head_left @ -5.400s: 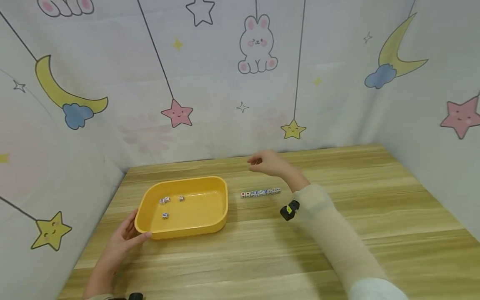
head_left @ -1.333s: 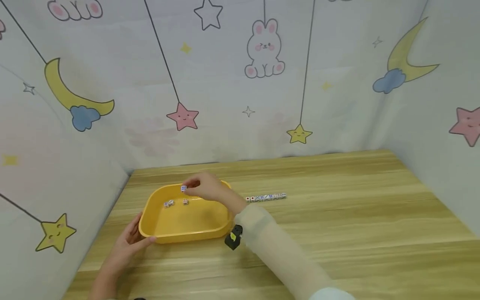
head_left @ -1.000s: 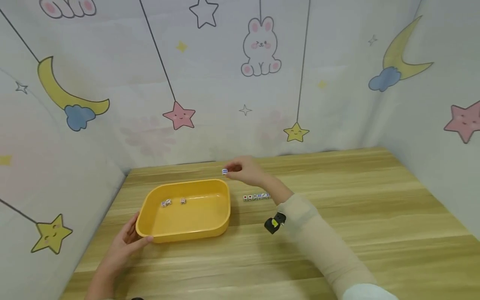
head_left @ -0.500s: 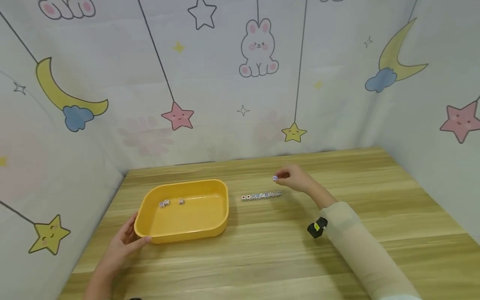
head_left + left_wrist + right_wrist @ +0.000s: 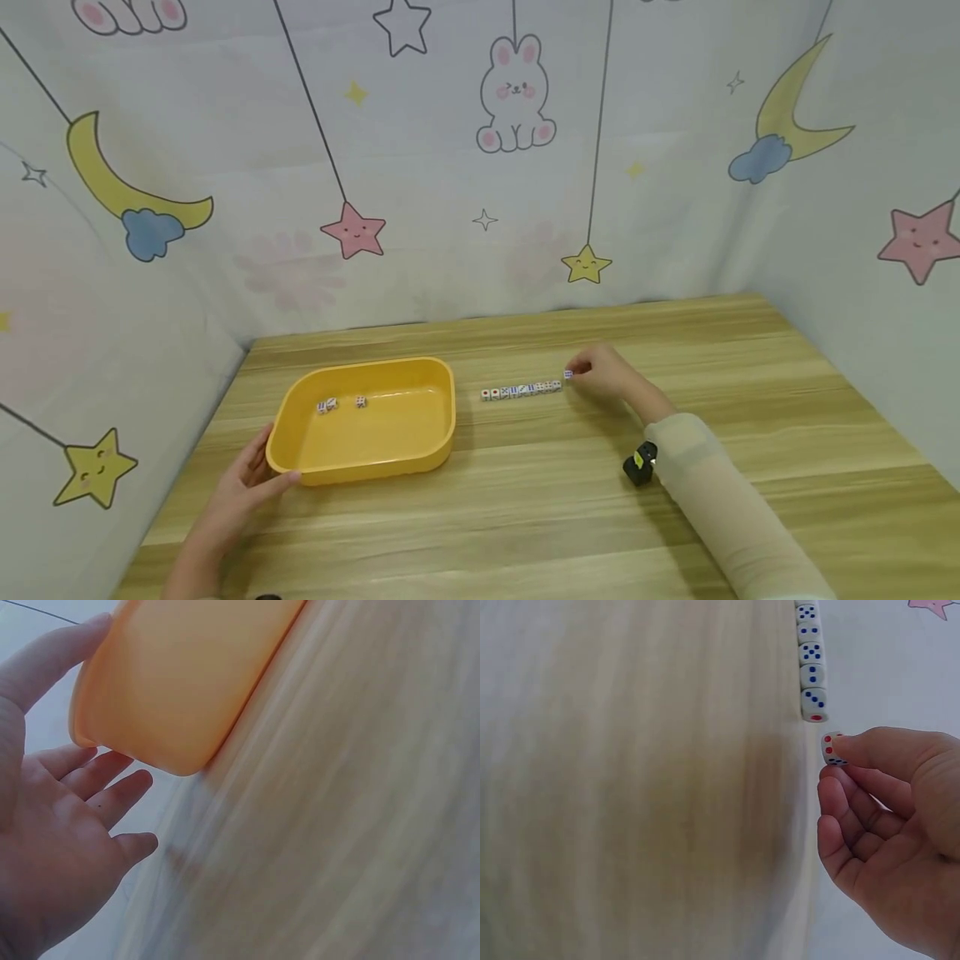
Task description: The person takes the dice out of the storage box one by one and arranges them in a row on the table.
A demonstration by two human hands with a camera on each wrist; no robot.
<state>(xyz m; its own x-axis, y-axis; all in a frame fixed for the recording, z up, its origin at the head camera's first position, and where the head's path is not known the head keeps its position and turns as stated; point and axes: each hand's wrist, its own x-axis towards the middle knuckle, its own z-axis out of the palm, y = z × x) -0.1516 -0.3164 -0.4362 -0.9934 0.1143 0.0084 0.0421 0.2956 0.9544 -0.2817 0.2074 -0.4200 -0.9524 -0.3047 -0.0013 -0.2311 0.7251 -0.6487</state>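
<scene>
A row of nine dice lines the table as the right hand pinches a tenth die near its end — three dice remain in the yellow tray, touched by the left hand, fingers relaxed.

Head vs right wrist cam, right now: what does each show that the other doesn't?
Only head: the yellow tray with three dice inside, and the left hand at its near left corner.

Only right wrist: the red-pipped face of the held die, and the single red pip on the end of the row of dice.

Both: the right hand pinching that die just off the row's end, and the wood-grain table.
</scene>
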